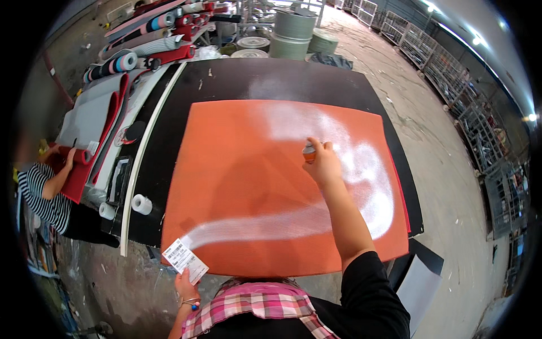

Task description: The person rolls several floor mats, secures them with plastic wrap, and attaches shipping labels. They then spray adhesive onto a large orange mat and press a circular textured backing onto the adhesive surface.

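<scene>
Spray can [309, 152] clamped in right hand [323, 164] over orange sheet [237, 181] (white streaks); left hand [186, 288] pinches label [184, 260].

Bright orange sheet [243, 186] under the right hand [323, 165], white spray streaks [361, 169] all over it, black desk [282, 79] beneath, pink plaid apron [254, 308].

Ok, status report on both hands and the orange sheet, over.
Right hand gripping spray can over orange sheet. Left hand holding paper tag. White spray band on sheet. Nothing blocking.
</scene>
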The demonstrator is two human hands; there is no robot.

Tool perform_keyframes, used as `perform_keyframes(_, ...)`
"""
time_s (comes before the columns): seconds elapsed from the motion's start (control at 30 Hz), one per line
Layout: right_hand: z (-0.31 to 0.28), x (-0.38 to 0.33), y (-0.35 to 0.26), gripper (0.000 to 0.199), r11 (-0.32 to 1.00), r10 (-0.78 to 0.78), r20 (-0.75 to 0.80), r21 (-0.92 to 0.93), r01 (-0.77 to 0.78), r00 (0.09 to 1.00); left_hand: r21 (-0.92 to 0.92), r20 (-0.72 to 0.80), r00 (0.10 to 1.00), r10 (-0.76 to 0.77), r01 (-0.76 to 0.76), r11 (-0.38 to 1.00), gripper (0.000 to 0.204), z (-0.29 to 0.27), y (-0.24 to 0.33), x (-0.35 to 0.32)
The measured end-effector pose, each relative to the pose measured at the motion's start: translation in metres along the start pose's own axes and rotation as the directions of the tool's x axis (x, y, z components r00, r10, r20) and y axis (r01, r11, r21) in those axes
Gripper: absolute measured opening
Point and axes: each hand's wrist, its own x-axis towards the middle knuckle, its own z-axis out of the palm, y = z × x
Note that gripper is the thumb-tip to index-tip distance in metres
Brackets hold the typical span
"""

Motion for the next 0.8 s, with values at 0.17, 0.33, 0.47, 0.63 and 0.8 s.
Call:
perform_keyframes(0.17, 0.031, 0.008, -0.069, 0.065, 0.991, -0.104, 0.138, 0.101, 0.091, 0.985, -0.042, -0.016, 0.999, -0.048, 0.048, 0.998, 0.019, -0.005, -0.003, 0.001)
perform_keyframes(0.33, 0.054, 0.023, -0.117, 0.063, 0.966, -0.181, 0.121, 0.209, 0.153, 0.976, -0.057, -0.031, 0.999, -0.03, 0.029, 0.998, 0.019, -0.013, -0.008, 0.002)
perform_keyframes(0.47, 0.064, 0.034, -0.137, 0.062, 0.96, -0.171, 0.102, 0.242, 0.143, 0.98, -0.067, -0.068, 0.996, -0.051, 0.047, 0.997, 0.02, -0.022, -0.007, 0.004)
perform_keyframes(0.63, 0.071, -0.017, -0.134, 0.06, 0.946, -0.318, 0.242, 0.146, 0.29, 0.917, -0.096, -0.082, 0.996, -0.034, 0.027, 0.995, 0.017, -0.033, 0.0, 0.004)
perform_keyframes(0.8, 0.042, -0.105, -0.124, 0.059, 0.88, -0.474, 0.383, 0.225, 0.417, 0.793, -0.039, -0.03, 0.998, -0.054, 0.053, 0.998, 0.017, -0.029, 0.003, 0.012)
